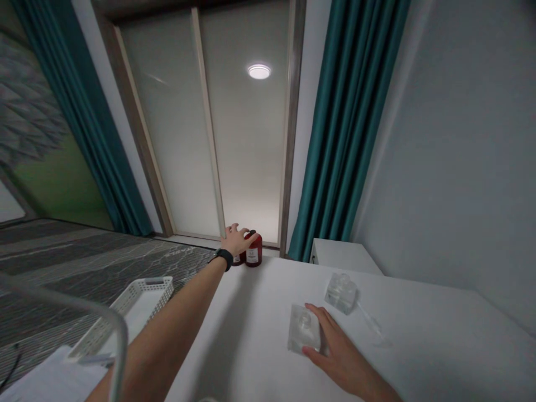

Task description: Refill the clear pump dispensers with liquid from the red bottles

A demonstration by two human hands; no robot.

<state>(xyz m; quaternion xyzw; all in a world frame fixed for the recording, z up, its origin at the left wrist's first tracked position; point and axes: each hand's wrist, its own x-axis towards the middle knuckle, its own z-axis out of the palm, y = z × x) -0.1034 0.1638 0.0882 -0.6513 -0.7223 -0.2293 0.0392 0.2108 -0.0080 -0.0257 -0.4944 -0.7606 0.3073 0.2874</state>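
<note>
My left hand (236,242) stretches to the far edge of the white table, its fingers spread over two dark red bottles. The right-hand red bottle (253,252) shows a pale label and black top; the other red bottle (237,260) is mostly hidden behind the hand. Nearer to me, my right hand (337,353) has its thumb and fingers around the right side of a clear, square container (302,329) with a round raised part. Beyond that hand sits another clear block-shaped container (341,292), with a thin transparent strip (372,325) trailing beside it.
A white perforated basket (157,285) lies at the left, near papers (58,377). A pale curved tube (119,340) crosses the lower left. A white cabinet (345,254) stands beyond the table (268,357), beside a teal curtain (343,123) and frosted sliding doors (247,151).
</note>
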